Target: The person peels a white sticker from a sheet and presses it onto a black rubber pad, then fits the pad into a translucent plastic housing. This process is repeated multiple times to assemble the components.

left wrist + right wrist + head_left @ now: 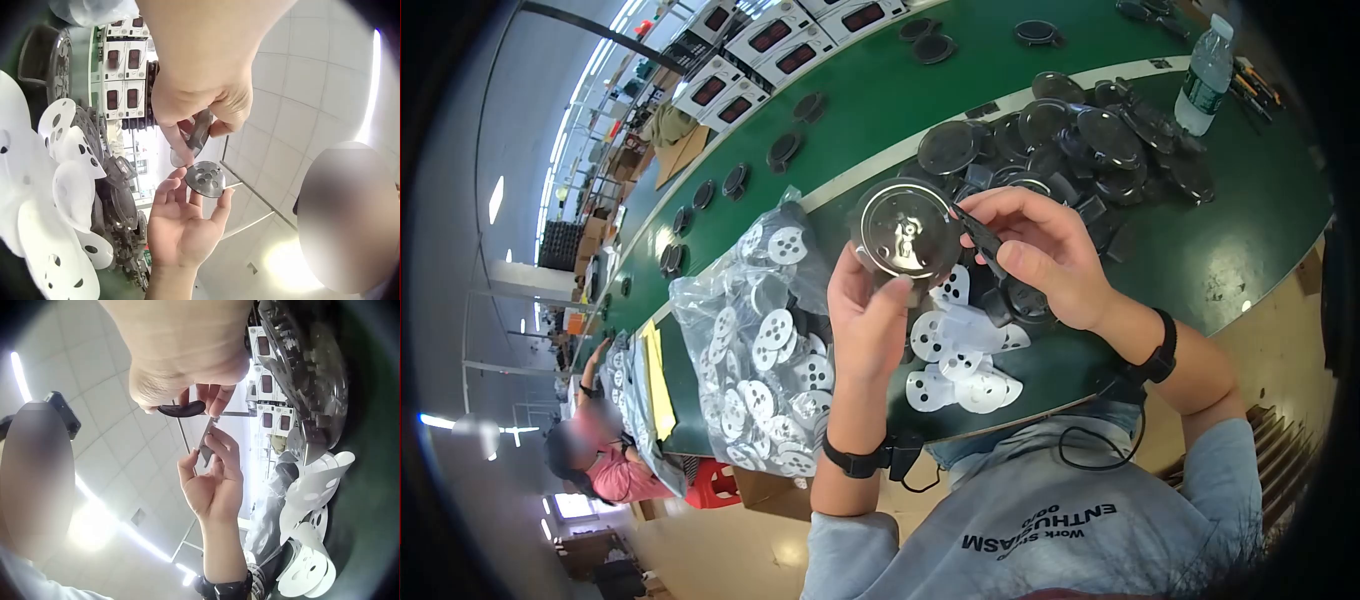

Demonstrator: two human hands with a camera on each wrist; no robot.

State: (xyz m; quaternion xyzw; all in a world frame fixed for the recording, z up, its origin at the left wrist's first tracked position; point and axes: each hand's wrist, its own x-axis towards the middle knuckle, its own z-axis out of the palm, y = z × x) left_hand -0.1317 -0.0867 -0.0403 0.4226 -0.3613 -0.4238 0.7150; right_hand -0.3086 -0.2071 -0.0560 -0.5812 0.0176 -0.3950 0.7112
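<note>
A round clear-and-dark lens-like cover [908, 230] is held up by the left hand [868, 318], thumb at its lower edge and fingers behind. The right hand [1045, 255] pinches a black disc-shaped part [982, 238], seen nearly edge-on, close to the cover's right rim. In the left wrist view the right hand [187, 231] holds a dark disc with several holes [206, 179] by its edges, near the fingers of the left hand [203, 106]. Both parts are off the table; whether they touch I cannot tell.
White perforated discs [965, 365] lie below the hands, beside a plastic bag of more discs [775, 330]. Dark round parts [1100, 140] are heaped behind the right hand, with a water bottle [1205, 80] at the far right. Another person [615, 460] sits at the left.
</note>
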